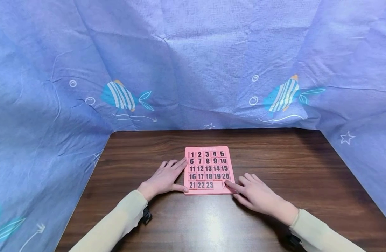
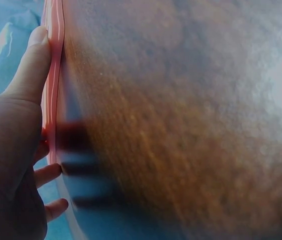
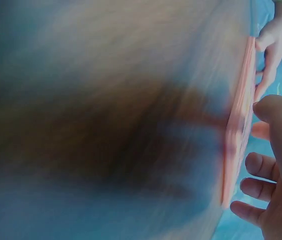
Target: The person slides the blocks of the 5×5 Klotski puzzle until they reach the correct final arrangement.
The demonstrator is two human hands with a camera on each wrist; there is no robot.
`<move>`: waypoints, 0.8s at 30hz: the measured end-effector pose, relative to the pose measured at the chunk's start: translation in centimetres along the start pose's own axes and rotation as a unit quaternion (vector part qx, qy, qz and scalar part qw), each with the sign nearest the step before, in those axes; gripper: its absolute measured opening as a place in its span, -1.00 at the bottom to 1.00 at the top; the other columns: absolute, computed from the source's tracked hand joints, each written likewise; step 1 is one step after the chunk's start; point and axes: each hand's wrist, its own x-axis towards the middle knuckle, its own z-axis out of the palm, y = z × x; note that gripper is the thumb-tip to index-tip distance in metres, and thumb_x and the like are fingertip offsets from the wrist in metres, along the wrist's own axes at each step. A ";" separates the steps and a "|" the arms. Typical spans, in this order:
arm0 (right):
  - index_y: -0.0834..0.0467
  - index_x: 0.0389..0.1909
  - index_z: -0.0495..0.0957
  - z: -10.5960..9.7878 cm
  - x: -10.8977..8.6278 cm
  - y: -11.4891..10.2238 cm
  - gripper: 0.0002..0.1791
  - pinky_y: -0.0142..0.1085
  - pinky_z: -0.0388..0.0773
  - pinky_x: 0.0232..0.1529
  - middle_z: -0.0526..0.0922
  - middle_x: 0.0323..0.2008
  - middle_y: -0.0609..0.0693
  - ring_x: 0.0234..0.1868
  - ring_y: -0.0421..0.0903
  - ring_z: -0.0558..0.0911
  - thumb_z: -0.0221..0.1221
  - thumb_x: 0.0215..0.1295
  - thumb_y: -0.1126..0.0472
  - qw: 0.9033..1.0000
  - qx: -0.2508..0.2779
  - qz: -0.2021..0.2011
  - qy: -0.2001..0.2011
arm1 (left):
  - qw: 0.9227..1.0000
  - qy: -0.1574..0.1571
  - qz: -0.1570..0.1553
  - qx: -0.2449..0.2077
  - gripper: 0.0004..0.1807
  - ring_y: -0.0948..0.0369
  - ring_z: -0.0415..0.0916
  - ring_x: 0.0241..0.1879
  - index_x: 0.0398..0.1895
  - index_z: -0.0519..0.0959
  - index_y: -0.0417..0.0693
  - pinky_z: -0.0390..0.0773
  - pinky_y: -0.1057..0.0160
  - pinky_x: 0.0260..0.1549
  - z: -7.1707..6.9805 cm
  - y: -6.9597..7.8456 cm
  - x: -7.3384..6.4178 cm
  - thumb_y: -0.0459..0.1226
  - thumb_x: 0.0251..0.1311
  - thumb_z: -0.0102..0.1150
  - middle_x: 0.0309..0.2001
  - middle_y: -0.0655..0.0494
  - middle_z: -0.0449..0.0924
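A pink sliding number puzzle (image 1: pixel 208 191) lies flat on the table, its black-numbered tiles running in order from 1 to 23. After the 23 tile (image 1: pixel 209 185) comes a vacant slot, and in the bottom right corner sits a last tile (image 1: pixel 225 186), its number mostly hidden by a fingertip. My left hand (image 1: pixel 164 176) rests against the puzzle's left side, fingers extended, thumb at the lower left corner. With its extended index finger, my right hand (image 1: pixel 259 196) touches the last tile; the other fingers are loosely bent beside the puzzle. The puzzle's edge (image 2: pixel 55 75) shows beside the left thumb.
The dark wood-grain table (image 1: pixel 142 150) surrounds the puzzle and reflects a bright light near the front. A blue cloth (image 1: pixel 205 70) printed with fish hangs behind the table and along both sides. Black wrist bands sit at both pale sleeves (image 1: pixel 117 220).
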 end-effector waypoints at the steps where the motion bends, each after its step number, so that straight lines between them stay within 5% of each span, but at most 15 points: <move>1: -0.03 0.27 0.68 -0.2 -0.4 0.2 -0.48 -0.20 0.33 -0.25 0.41 -0.40 -0.20 -0.33 -0.14 0.35 0.37 0.26 0.04 1.000 -0.001 0.005 -0.001 | 1.000 0.001 -0.001 -0.001 0.17 -0.11 0.20 0.50 0.66 0.15 -0.10 0.25 -0.24 0.33 0.0 0.0 0.0 0.36 0.15 0.30 0.64 -0.04 0.10; 7: -0.04 0.31 0.65 -0.2 -1.8 0.6 -0.45 -0.25 0.29 -0.31 0.37 -0.39 -0.23 -0.34 -0.19 0.30 0.37 0.28 0.04 1.000 0.003 0.015 -0.012 | 1.000 0.002 -0.002 0.002 0.16 -0.13 0.19 0.50 0.66 0.15 -0.09 0.25 -0.24 0.33 0.1 -0.1 0.0 0.36 0.16 0.29 0.64 -0.04 0.10; 24: -0.05 0.37 0.59 1.1 -1.2 -0.5 -0.38 -0.23 0.32 -0.27 0.44 -0.37 -0.20 -0.31 -0.15 0.35 0.37 0.27 0.02 1.000 0.001 0.002 -0.013 | 1.000 -0.011 0.000 -0.002 0.20 -0.09 0.17 0.52 0.68 0.10 -0.05 0.23 -0.20 0.35 0.0 0.5 0.7 0.39 0.14 0.29 0.66 0.00 0.06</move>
